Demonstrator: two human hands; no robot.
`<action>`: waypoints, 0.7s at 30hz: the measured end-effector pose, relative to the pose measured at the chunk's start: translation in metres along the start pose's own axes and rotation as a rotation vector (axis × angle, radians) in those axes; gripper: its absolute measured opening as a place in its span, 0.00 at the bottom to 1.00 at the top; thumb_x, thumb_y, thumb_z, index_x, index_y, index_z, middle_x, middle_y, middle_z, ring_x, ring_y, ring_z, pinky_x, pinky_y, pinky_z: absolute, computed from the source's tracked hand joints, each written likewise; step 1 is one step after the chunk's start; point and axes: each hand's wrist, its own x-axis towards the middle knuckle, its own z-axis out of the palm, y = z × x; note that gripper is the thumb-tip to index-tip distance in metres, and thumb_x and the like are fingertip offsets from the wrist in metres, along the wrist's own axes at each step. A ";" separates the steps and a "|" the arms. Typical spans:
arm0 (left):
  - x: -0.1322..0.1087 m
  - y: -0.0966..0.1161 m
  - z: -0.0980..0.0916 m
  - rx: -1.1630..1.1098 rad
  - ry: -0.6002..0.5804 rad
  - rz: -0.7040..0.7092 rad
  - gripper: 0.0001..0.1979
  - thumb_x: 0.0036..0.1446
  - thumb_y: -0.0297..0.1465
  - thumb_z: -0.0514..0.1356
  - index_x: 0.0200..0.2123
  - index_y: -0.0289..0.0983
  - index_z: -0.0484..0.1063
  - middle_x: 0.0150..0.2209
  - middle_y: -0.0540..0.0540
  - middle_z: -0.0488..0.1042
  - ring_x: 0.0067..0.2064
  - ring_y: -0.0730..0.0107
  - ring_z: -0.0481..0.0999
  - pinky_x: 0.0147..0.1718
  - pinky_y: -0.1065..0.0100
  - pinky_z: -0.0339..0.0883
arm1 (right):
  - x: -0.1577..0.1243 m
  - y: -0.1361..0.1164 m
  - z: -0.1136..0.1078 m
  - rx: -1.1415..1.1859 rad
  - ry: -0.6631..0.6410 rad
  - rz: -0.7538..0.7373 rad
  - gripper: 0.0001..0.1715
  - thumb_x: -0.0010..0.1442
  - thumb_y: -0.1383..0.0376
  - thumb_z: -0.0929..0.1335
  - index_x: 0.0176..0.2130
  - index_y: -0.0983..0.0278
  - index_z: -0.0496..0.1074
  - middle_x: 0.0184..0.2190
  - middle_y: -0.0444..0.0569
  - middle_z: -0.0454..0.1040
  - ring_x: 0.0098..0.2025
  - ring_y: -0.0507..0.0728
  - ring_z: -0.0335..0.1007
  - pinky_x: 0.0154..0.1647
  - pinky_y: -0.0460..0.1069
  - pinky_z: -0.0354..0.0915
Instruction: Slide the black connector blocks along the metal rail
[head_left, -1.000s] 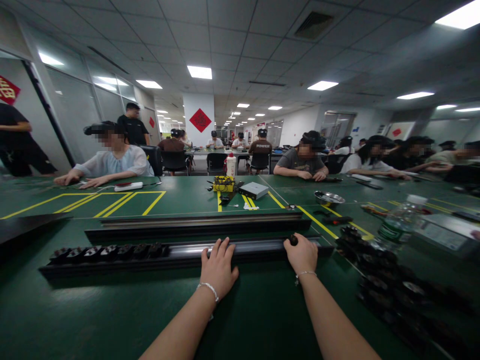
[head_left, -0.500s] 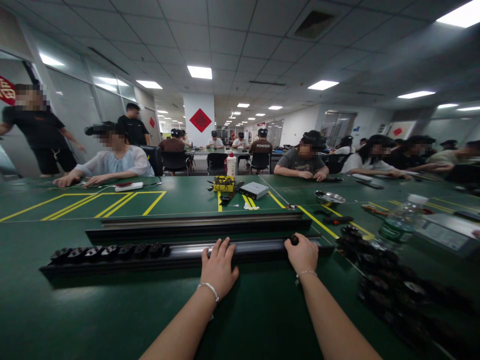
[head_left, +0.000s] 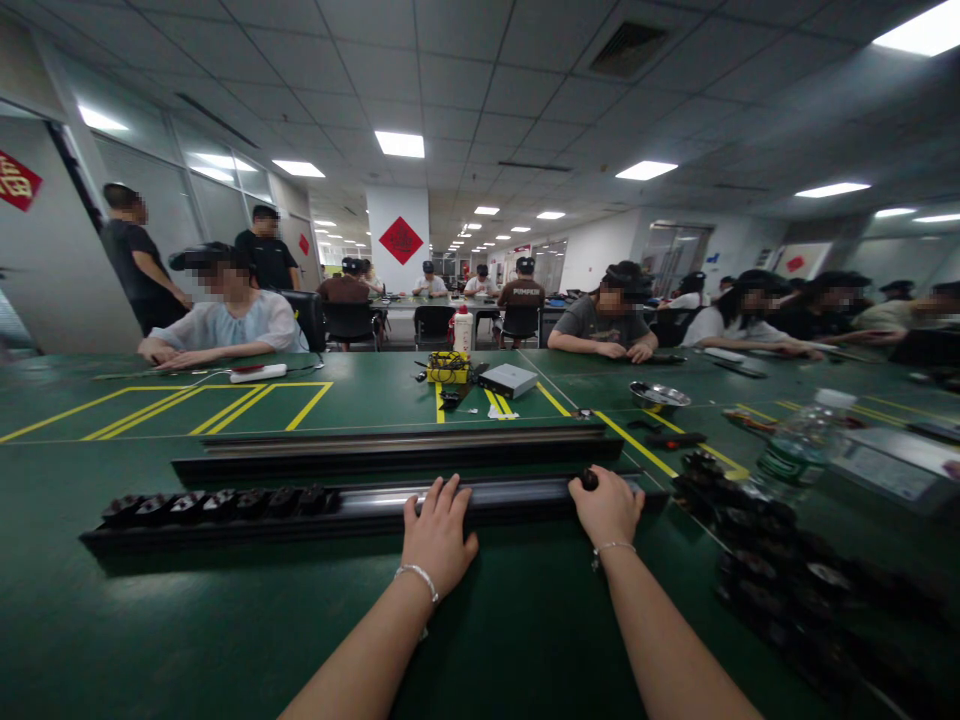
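Observation:
A long black channel (head_left: 517, 512) with a shiny inner strip lies across the green table in front of me. Several black parts with metal faces (head_left: 217, 503) sit in a row along its left half. My left hand (head_left: 439, 535) rests on the channel's middle, fingers spread, with nothing in its grip. Near the channel's right end, my right hand (head_left: 609, 512) is closed around a small black knob-like piece (head_left: 590, 480); its lower part is hidden by my fingers. Just behind lies a second, similar dark channel (head_left: 405, 462).
Loose black parts (head_left: 780, 560) are heaped at right, beside a clear water bottle (head_left: 799, 445). Farther back are a metal bowl (head_left: 660, 396), a grey box (head_left: 508, 380) and a yellow holder with wires (head_left: 448, 368). Other people sit across the table (head_left: 225, 620).
My left hand stays on the channel, and my right hand has barely moved, its outer fingers showing slightly more. Behind, a standing person has turned and the seated person at left has drawn their hands together.

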 end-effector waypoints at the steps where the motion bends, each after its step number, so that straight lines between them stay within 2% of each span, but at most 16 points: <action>1: 0.000 0.000 0.000 0.000 -0.001 0.001 0.27 0.51 0.38 0.52 0.56 0.47 0.58 0.63 0.49 0.53 0.63 0.58 0.49 0.57 0.48 0.43 | 0.000 0.001 0.001 0.006 0.001 -0.003 0.21 0.50 0.59 0.60 0.41 0.65 0.70 0.44 0.53 0.72 0.50 0.62 0.60 0.56 0.60 0.41; 10: 0.000 0.001 -0.002 -0.019 -0.011 -0.006 0.27 0.50 0.37 0.52 0.56 0.46 0.58 0.63 0.49 0.53 0.63 0.59 0.48 0.57 0.47 0.42 | 0.003 0.002 0.000 0.011 -0.036 -0.010 0.23 0.51 0.57 0.60 0.42 0.66 0.70 0.44 0.55 0.72 0.49 0.62 0.61 0.54 0.59 0.44; 21: 0.000 0.003 -0.005 -0.011 -0.031 -0.021 0.27 0.50 0.36 0.52 0.56 0.46 0.57 0.63 0.49 0.54 0.63 0.58 0.48 0.57 0.48 0.41 | 0.002 0.001 -0.001 0.017 -0.019 -0.006 0.23 0.51 0.58 0.60 0.42 0.67 0.70 0.44 0.56 0.72 0.48 0.62 0.63 0.54 0.58 0.45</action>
